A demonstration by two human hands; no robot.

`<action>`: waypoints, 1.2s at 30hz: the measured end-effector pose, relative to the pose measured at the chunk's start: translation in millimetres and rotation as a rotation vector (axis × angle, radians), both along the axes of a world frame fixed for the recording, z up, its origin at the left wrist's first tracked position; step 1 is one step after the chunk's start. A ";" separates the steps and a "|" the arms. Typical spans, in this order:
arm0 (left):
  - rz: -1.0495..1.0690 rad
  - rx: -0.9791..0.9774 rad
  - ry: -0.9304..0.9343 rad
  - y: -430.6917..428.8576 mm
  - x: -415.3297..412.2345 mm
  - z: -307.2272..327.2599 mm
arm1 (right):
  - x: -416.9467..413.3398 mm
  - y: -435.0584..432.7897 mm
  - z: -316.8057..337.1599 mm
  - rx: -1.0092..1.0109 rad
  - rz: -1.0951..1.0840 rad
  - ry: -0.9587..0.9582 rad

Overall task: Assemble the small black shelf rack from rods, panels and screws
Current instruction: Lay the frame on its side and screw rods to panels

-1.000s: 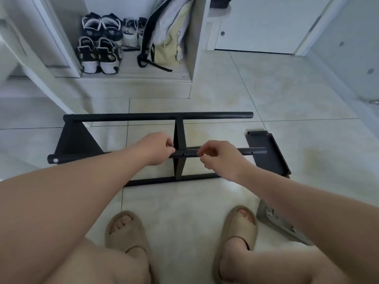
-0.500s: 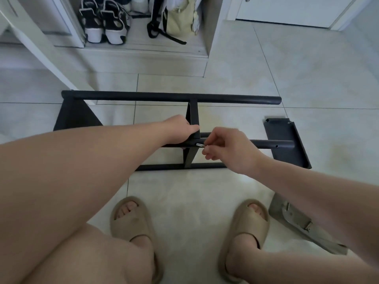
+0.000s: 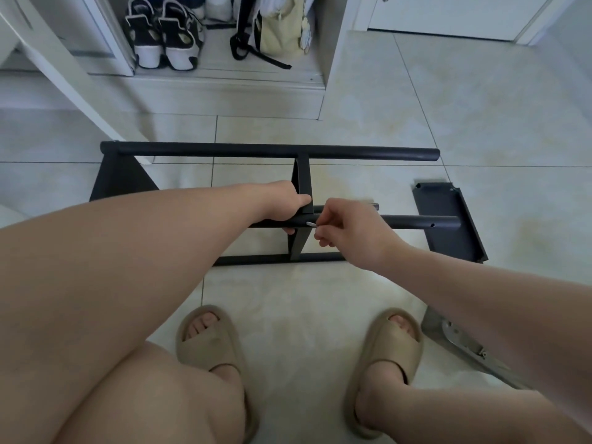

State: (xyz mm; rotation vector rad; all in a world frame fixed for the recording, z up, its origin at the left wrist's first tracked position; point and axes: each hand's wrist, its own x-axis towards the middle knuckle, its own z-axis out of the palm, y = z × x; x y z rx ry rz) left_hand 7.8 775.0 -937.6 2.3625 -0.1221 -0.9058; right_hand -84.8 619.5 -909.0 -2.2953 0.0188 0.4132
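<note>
Pale glossy floor tiles [image 3: 480,107] run up to a white cabinet niche that holds black-and-white sneakers [image 3: 163,36] and a yellowish backpack [image 3: 278,30]. On the floor in front of the person's feet, in tan slide sandals [image 3: 208,341], lies the partly built black shelf rack, tipped on its side. Its far rod [image 3: 272,152] runs left to right, an end panel [image 3: 118,177] closes the left side, and a middle panel [image 3: 302,177] stands edge-up across the rods.

The left hand [image 3: 282,203] is wrapped round the near rod [image 3: 416,221] just where it meets the middle panel, thumb pressed against that panel. The right hand [image 3: 349,229] pinches a small silvery screw [image 3: 310,224] between thumb and forefinger, its tip at the near rod right beside the panel; whether it is a screw or a small key is hard to tell.

A loose black panel [image 3: 448,232] lies flat at the rack's open right end, beside the rod tip. A grey metal part [image 3: 448,338] rests on the floor by the right sandal, partly hidden by the forearm.
</note>
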 end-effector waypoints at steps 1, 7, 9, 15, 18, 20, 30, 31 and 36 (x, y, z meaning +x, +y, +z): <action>-0.001 -0.001 0.000 0.1 0.0 0.3 | -0.9 1.6 -0.1 -0.022 0.010 -0.011; -0.002 -0.010 0.007 0.8 -0.7 0.1 | -2.7 12.2 -3.0 -0.127 0.073 -0.054; 0.009 -0.013 0.007 1.9 -0.7 0.6 | -0.8 14.7 -2.7 -0.153 0.088 -0.067; -0.080 0.030 0.095 5.9 -3.1 9.3 | 5.6 21.4 -5.0 -0.222 0.108 -0.071; -0.103 0.064 0.101 6.7 -2.7 10.8 | 7.1 23.9 -7.1 -0.152 -0.002 -0.026; -0.112 0.082 0.098 6.3 -1.4 9.5 | 7.1 25.1 -8.4 -0.005 -0.146 0.064; -0.075 0.065 0.110 6.4 -1.3 7.5 | 10.4 27.0 -8.5 -0.017 -0.153 0.075; -0.078 0.064 0.099 6.5 -0.7 6.4 | 11.2 27.7 -9.6 0.027 -0.201 0.104; -0.004 0.026 0.006 2.3 2.2 0.9 | 12.9 27.4 -9.6 0.078 -0.228 0.128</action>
